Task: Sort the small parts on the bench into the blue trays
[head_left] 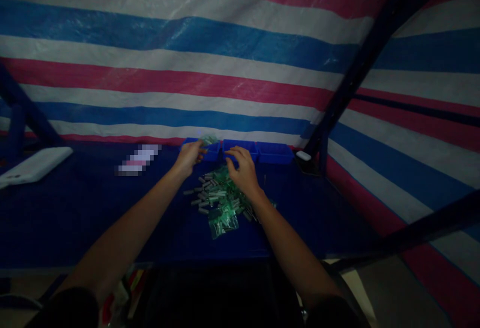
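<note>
Apparently packets (224,222) are being handled — left hand (190,158) by left bin (213,153), hold unclear; right hand (243,169), fingers parted, must narrow to grasp.

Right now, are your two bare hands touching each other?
Apart: the head view shows part of a blue rectangular plastic bin through the gap between the left hand and right hand.

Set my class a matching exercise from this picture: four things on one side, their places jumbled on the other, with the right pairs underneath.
1. left hand
2. right hand
3. grey cylinders
4. small white object

A. right of the rightmost blue bin
B. at the leftmost blue bin
C. spread on the table among green packets
D. in front of the middle blue bin

Pairs: 1-B, 2-D, 3-C, 4-A
</note>
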Tool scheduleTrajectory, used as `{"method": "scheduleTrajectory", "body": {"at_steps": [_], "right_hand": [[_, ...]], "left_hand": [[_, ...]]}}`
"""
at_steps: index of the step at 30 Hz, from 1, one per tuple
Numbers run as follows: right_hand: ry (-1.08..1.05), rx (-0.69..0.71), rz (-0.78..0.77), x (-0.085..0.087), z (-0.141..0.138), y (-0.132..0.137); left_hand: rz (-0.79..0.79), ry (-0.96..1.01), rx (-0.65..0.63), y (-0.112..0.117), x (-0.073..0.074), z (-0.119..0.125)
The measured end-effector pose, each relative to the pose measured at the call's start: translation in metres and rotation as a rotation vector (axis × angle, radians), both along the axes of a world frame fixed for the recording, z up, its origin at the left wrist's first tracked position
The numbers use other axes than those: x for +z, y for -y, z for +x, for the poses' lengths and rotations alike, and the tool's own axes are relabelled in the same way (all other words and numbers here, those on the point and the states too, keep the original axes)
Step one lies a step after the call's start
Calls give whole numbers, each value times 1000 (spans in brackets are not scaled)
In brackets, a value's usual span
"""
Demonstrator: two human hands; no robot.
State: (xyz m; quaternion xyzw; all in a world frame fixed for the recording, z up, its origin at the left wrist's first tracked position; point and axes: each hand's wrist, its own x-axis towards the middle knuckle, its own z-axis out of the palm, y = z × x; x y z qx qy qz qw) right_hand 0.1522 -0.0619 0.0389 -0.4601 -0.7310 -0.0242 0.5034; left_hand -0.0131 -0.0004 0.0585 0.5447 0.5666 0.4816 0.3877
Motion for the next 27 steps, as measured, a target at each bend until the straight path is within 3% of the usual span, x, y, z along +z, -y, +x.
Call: {"method": "scheduleTrajectory", "body": {"at_steps": [2, 5, 9, 13, 19, 23, 27], "right_hand": [[-7, -89, -110, -2, 7, -4], [102, -166, -354, -10, 14, -9], [366, -98, -555, -18, 13, -8], [490, 34, -661, -16, 9, -2], [570, 74, -612, -8, 3, 9], [541, 60, -611, -8, 0, 12], [463, 38, -596, -10, 0, 9]], "left_hand": [[31, -334, 27, -5, -2, -1], [32, -788, -124, -4, -16, 2], [104, -980, -219, -1, -35, 10], [80, -1027, -245, -1, -38, 20], [112, -1060, -208, -3, -35, 35], [1, -867, -173, -12, -42, 35], [82, -469, -140, -13, -46, 27]]}}
